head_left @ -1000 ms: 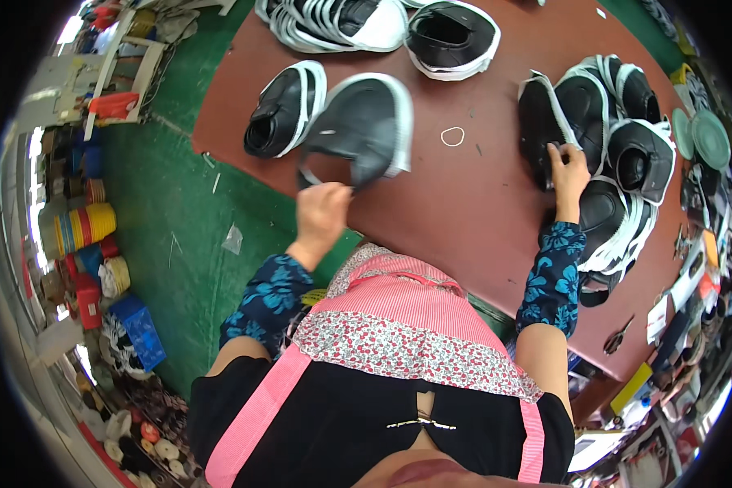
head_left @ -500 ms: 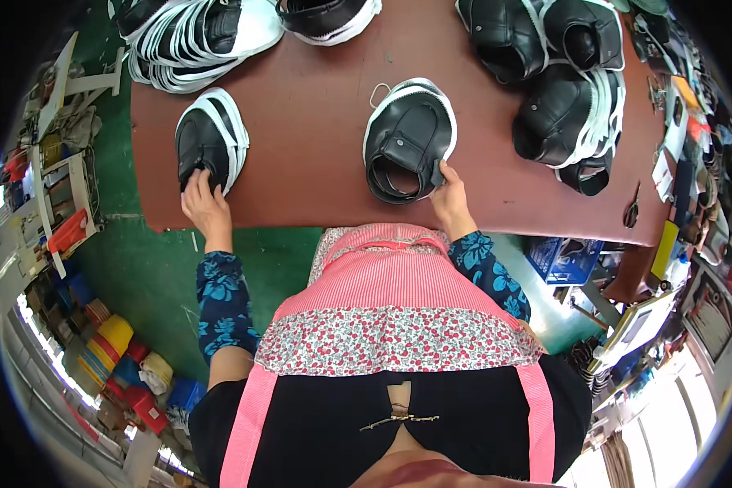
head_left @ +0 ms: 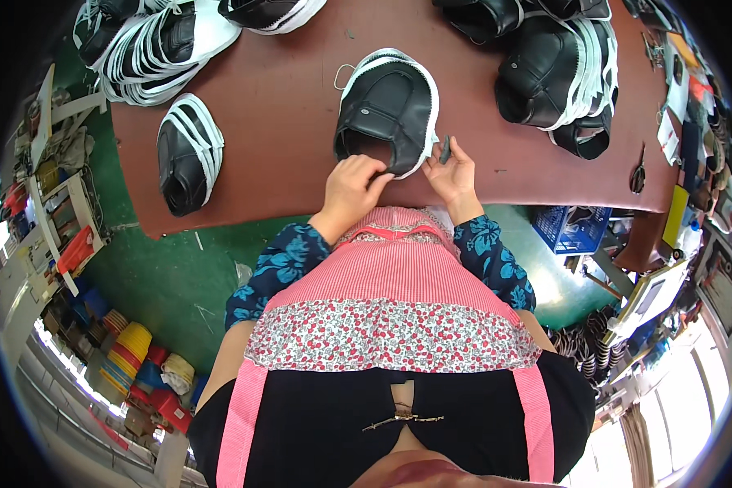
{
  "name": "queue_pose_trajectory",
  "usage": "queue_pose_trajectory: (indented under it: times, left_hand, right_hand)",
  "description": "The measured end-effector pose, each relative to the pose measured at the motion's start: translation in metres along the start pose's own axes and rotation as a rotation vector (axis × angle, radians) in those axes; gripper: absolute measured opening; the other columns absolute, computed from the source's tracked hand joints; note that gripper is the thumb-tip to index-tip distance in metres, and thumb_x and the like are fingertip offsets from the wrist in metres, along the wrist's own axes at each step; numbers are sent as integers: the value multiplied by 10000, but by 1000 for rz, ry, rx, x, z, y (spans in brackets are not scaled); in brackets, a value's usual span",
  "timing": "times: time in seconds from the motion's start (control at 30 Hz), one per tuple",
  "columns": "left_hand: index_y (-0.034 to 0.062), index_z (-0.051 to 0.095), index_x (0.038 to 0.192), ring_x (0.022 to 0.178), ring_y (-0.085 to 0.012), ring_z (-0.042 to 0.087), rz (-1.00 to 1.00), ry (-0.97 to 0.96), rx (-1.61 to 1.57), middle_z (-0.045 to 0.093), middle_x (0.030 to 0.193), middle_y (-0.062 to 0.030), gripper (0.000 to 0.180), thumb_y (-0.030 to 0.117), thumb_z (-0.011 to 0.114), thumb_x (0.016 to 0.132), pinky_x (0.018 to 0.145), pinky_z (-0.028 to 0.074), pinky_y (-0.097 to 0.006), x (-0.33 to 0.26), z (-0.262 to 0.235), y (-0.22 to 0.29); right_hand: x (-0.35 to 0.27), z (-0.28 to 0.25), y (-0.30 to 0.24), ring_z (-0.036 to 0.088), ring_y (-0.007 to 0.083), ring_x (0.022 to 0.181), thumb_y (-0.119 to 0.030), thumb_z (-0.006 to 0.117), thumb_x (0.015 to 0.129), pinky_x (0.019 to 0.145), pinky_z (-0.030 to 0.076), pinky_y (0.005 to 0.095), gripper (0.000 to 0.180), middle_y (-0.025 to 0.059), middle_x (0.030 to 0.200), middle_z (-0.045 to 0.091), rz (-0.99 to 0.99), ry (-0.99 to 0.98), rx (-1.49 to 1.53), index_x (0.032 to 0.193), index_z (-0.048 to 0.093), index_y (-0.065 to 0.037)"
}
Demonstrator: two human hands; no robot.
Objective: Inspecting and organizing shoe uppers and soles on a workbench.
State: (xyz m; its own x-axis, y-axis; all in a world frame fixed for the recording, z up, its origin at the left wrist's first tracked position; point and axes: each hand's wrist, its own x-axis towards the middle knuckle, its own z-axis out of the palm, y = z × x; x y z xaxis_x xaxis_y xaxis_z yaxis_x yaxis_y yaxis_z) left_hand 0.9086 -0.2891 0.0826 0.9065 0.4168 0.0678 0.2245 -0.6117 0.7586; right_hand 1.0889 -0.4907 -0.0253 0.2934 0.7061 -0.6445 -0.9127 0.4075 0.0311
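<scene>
A black shoe upper (head_left: pixel 389 102) with a white zigzag edge lies in front of me on the brown table, toe pointing away. At its heel opening, my left hand (head_left: pixel 351 189) pinches the rim between thumb and fingers. Close by on the right, my right hand (head_left: pixel 451 175) holds a small dark piece (head_left: pixel 445 150) between thumb and fingers; its kind is too small to tell. The right fingertips are beside the white edge of the upper. A thin loop of thread (head_left: pixel 343 77) sticks out at the upper's left side.
Another few nested black-and-white uppers (head_left: pixel 189 154) lie at the table's left edge. Stacked uppers (head_left: pixel 159 53) stand far left, and a further stack (head_left: pixel 553 81) is on the right. Scissors (head_left: pixel 638 171) rest near the right edge. Below it sits a blue crate (head_left: pixel 573 232).
My left hand has left the uppers at the left edge and come to the heel of the middle upper. My right hand keeps the small dark piece beside that upper.
</scene>
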Motion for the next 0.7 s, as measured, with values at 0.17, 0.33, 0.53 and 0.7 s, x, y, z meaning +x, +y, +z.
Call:
queue_pose_trajectory:
  times: [0.17, 0.33, 0.53, 0.7]
  left_hand:
    - [28, 710, 1241, 1036, -91, 672, -696, 122, -853, 742, 1133, -1, 212, 130, 800, 1078, 952, 545, -285, -20, -41, -19]
    - [2, 740, 1381, 1120, -127, 734, -845, 194, -879, 792, 1263, -36, 351, 184, 796, 1085, 1025, 579, -325, -21, -51, -16]
    - [-43, 639, 1302, 1097, -457, 691, -301, -90, 6, 737, 1162, -219, 487, 332, 811, 1045, 997, 561, -489, -6, 40, 31]
    - [-10, 623, 1321, 1157, -433, 714, -386, -171, 25, 732, 1227, -252, 514, 397, 794, 1058, 1017, 572, -504, 30, 83, 61]
  right_hand:
    - [-6, 17, -12, 683, 255, 1217, -325, 708, 1121, 1121, 530, 468, 181, 38, 1177, 735, -70, 218, -139, 1143, 721, -145]
    - [4, -6, -42, 701, 189, 1157, -322, 718, 1131, 1066, 558, 407, 182, 26, 1145, 732, -118, 206, -496, 1128, 709, -140]
    - [-2, 6, -52, 646, 92, 916, -282, 779, 1106, 859, 533, 322, 205, -25, 959, 703, -202, 247, -827, 1028, 709, -106]
    - [1, 23, -64, 594, 49, 785, -236, 821, 1079, 708, 463, 254, 208, -48, 866, 676, -525, 352, -1009, 996, 710, -81]
